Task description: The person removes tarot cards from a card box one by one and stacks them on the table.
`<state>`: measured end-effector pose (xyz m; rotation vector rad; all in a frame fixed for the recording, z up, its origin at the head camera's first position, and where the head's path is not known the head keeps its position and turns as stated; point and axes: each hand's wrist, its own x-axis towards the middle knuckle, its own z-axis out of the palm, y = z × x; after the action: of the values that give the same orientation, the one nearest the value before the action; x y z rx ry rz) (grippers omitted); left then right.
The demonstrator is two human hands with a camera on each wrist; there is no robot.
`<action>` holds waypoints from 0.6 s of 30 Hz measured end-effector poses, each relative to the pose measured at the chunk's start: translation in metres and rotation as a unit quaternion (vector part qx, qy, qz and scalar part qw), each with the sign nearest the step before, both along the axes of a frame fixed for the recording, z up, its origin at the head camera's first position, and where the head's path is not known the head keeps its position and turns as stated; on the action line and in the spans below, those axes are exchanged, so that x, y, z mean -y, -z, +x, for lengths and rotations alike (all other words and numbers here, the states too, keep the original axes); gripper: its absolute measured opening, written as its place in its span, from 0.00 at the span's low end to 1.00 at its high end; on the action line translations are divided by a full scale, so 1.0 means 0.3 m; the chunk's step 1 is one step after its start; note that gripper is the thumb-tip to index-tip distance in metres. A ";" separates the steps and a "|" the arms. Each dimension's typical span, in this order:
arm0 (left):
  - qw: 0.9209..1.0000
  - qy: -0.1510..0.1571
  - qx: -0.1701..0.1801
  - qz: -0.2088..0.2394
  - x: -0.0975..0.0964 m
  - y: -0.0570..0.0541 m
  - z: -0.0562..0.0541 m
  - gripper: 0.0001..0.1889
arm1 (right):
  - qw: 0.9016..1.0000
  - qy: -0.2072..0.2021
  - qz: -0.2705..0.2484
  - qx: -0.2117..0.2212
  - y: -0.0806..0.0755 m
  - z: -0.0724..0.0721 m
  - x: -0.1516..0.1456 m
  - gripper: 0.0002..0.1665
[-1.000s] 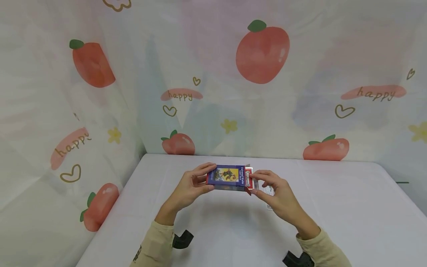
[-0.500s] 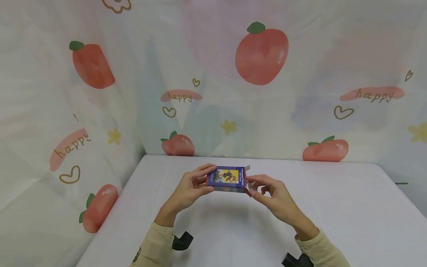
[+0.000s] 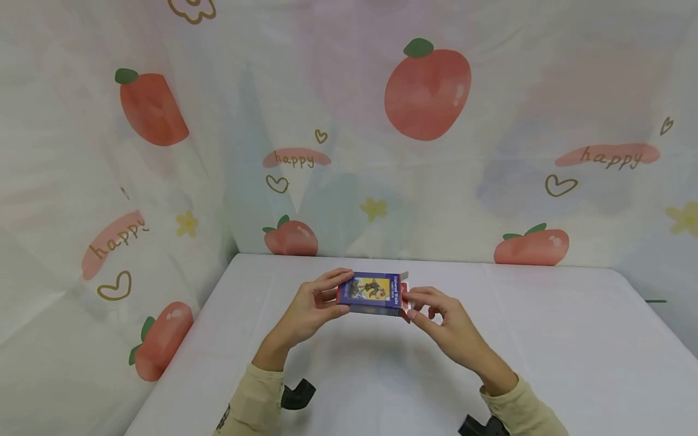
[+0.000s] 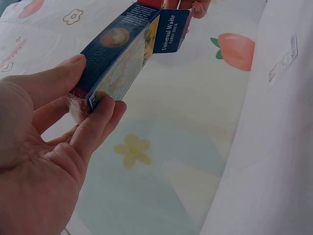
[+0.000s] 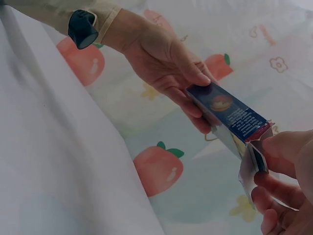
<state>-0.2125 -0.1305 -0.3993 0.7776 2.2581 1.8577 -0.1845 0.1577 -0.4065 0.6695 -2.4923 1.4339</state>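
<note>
A blue tarot deck box [image 3: 372, 287] labelled "Universal Waite" is held level above the table. My left hand [image 3: 312, 304] grips its left end, thumb on the near side and fingers behind. At the opened right end, my right hand [image 3: 449, 324] pinches the flap area between thumb and fingers. A bit of red [image 3: 405, 289] shows at that opening, mostly covered by the fingers. In the left wrist view the lettered end flap [image 4: 171, 32] stands out from the box. The right wrist view shows the right thumb [image 5: 281, 152] against the opening.
A white table [image 3: 360, 387] lies under both hands. A small printed slip of paper [image 4: 283, 63] rests on it, mostly hidden behind the right hand in the head view. A patterned fabric backdrop [image 3: 463, 181] rises behind and at the left.
The red-edged piece that stuck out of the box's right end has gone mostly inside, and my right hand has shifted left with it. My left hand holds the box steady.
</note>
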 end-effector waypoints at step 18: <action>1.000 -0.008 0.003 0.015 0.005 0.007 -0.005 0.31 | 0.990 0.029 -0.135 0.019 -0.005 -0.007 -0.032 0.14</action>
<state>-0.2141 -0.1321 -0.4012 0.7598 2.2456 1.9015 -0.1865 0.1673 -0.4049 0.5167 -2.2634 1.7314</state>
